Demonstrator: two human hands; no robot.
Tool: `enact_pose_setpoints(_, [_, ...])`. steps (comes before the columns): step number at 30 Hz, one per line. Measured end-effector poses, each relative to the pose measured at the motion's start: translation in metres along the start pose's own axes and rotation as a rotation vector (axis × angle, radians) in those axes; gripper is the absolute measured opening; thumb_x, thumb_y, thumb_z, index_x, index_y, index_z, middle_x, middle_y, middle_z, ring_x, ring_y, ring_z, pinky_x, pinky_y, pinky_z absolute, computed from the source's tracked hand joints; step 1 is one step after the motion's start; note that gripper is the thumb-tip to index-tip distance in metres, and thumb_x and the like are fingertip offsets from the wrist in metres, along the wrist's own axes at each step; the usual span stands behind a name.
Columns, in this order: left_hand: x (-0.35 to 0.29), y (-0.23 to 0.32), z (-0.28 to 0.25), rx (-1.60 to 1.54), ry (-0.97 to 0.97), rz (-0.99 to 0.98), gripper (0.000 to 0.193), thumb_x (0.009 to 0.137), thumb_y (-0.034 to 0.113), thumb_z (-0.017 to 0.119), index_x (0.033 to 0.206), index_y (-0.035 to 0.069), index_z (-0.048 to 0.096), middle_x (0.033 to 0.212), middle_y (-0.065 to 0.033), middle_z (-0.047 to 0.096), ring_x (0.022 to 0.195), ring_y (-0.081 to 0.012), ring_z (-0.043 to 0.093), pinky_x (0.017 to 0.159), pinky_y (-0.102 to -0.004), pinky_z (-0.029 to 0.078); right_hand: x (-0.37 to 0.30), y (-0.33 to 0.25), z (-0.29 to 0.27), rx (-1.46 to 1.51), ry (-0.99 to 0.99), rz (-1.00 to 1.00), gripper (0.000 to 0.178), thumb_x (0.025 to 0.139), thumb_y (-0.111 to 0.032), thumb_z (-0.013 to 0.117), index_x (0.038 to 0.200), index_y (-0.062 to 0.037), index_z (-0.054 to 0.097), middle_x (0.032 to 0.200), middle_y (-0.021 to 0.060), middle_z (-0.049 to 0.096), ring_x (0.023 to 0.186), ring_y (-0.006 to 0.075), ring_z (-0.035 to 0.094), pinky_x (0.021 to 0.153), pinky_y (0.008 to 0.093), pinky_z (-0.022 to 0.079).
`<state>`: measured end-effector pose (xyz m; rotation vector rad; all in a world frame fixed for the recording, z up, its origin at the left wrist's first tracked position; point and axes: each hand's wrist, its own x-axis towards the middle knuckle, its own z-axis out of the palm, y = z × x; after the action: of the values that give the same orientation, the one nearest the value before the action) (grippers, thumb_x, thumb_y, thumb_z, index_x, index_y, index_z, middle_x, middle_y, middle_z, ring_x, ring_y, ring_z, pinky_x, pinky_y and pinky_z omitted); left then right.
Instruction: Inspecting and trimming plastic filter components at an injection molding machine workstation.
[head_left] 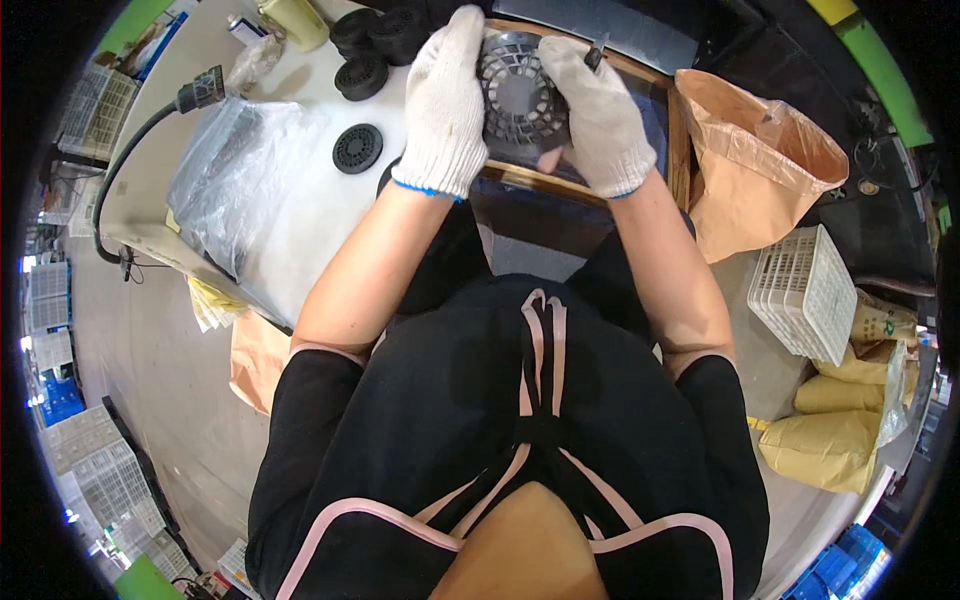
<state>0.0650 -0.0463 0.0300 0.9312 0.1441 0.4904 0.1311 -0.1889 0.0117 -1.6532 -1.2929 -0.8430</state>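
Between my two gloved hands is a round, dark grey slotted part [518, 92], with a solid disc in its middle and rings of openings around it. My left hand [445, 110], in a white knit glove with a blue cuff edge, is closed along the part's left side. On the other side, my right hand [602, 118], gloved alike, grips the right edge with the thumb at its upper rim. A short dark stick-like piece [596, 56] shows by the right hand's fingers; its kind is unclear. Beneath lies a wood-edged frame [520, 178] with a dark, shiny inside.
A black slotted disc [357, 148] lies on the white table [300, 215], and black round parts [361, 76] are piled behind it. Further left are a clear plastic bag [225, 175] and a flexible-neck lamp [203, 90]. At right stand an open brown paper bag [735, 165] and white baskets [805, 290].
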Motion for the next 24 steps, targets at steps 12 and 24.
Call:
enact_pose_setpoints(12, [-0.027,0.009,-0.004,0.216,0.089,-0.101,0.017,0.098,0.017,0.061,0.1,0.0,0.065,0.091,-0.0001,0.065,0.082,-0.0068,0.058,0.076,-0.0237,0.049,0.009,-0.033,-0.001,1.129,-0.108,1.266,0.041,0.099,-0.045,0.057,0.106,-0.0048,0.063,0.087,0.0027,0.065,0.071,0.0094,0.064,0.059,0.0247,0.053])
enact_pose_setpoints(24, [-0.037,0.017,-0.046,0.294,-0.167,-0.127,0.02,0.091,0.007,0.067,0.108,-0.003,0.062,0.102,-0.0046,0.068,0.091,-0.0087,0.061,0.083,-0.0258,0.051,0.019,-0.01,-0.036,0.83,-0.125,1.28,0.02,0.098,-0.025,0.061,0.099,-0.0053,0.064,0.08,-0.0007,0.062,0.064,0.0048,0.05,0.058,0.0213,0.044])
